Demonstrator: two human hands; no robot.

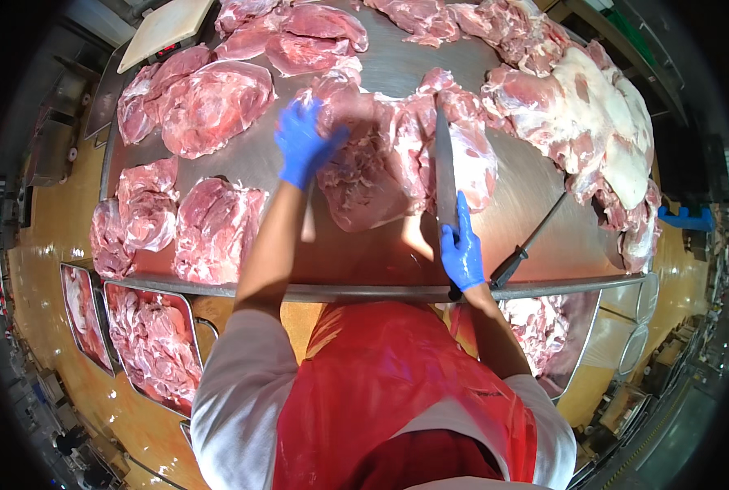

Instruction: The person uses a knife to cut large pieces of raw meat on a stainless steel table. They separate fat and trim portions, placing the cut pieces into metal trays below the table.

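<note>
A large cut of raw meat (364, 175) lies spread on the metal table (340, 253) in front of me, with a paler, fat-covered part at its right side. My left hand (305, 145), in a blue glove, is by the left edge of this cut, its fingers spread and slightly blurred. Whether it touches the meat I cannot tell. In my right hand (464, 255), also blue-gloved, is a long butcher's knife (444, 167). Its blade points away from me over the right part of the cut, and my fingers hide most of the handle.
A sharpening steel (532, 237) with a black handle lies right of the knife. Several meat pieces (217, 106) rest at left; a big fat-covered cut (597, 122) is at right. Below the table edge stand meat-filled tubs (191, 314). A pale board (164, 31) is at far left.
</note>
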